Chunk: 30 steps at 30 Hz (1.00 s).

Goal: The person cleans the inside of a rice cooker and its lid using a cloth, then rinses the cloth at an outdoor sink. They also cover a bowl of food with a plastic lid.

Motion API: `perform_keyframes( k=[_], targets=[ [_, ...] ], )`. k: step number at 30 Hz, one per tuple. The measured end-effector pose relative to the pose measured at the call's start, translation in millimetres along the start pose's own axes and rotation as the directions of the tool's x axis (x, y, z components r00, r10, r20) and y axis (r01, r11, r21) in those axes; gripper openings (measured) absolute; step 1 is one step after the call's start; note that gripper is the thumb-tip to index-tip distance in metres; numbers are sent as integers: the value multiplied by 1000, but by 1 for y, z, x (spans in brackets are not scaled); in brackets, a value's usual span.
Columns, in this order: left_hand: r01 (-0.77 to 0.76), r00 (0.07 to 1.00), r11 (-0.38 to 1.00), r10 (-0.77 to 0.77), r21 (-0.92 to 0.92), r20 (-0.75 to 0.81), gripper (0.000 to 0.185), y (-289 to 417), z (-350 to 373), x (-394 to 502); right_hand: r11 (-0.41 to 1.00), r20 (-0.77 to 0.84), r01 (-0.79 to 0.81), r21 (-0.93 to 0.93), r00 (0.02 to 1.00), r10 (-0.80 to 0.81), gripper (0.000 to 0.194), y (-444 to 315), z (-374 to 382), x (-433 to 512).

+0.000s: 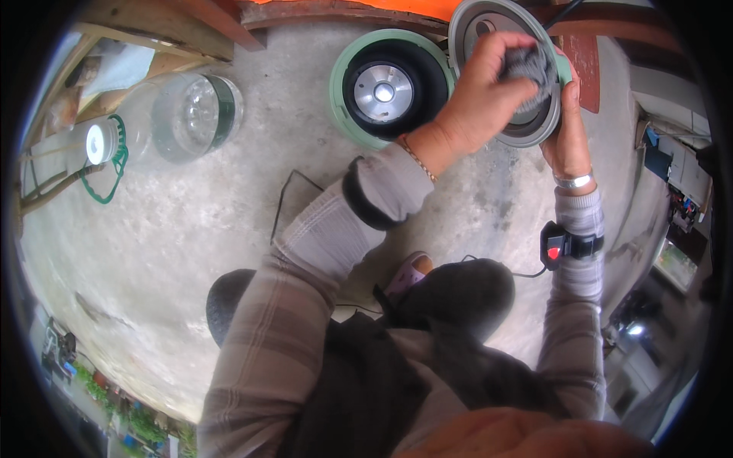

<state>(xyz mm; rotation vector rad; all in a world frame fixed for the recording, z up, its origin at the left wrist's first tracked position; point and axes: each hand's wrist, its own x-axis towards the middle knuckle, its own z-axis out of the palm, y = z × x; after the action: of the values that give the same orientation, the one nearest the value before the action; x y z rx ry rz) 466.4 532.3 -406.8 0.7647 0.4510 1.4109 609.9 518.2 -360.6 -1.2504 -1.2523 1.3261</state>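
Note:
A green rice cooker (345, 120) stands on the concrete floor with its inner pot out, so the round metal heating plate (383, 92) shows inside. Its hinged lid (467, 28) is raised at the right, the grey inner side facing me. My left hand (481, 103) grips a crumpled grey cloth (529, 71) against the inside of the lid. Behind the lid's right edge, my right hand (570, 126) holds the rim and steadies it; some of its fingers are hidden by the lid.
A large clear plastic bottle (177, 117) with a white cap and green handle lies at the left. Wooden beams (343, 18) and an orange surface (366, 7) border the far side. A thin black cable (280, 200) runs over the floor near my knees. My foot wears a pink clog (408, 276).

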Motion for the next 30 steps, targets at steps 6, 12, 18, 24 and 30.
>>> perform_keyframes(
  k=[6,12,18,24,30],
  targets=[
    [-237,968,887,182,395,172,48,-23,5,-32,997,30,-32,71,999,30,51,-1,-1,1],
    [-334,939,755,211,565,272,49,-33,-4,-55,999,10,-5,-44,1000,5,62,1,-1,-1],
    [-343,929,482,44,806,368,40,-36,-23,-66,998,26,-21,-66,999,22,66,-1,-2,-1],
    [145,889,252,-457,957,-14,30,-21,-46,-51,995,25,-21,-97,999,24,66,-1,-1,-1],
    [484,863,562,-436,671,-256,43,-45,-44,-36,998,11,-2,-64,1000,2,57,-2,0,-1]
  ],
)
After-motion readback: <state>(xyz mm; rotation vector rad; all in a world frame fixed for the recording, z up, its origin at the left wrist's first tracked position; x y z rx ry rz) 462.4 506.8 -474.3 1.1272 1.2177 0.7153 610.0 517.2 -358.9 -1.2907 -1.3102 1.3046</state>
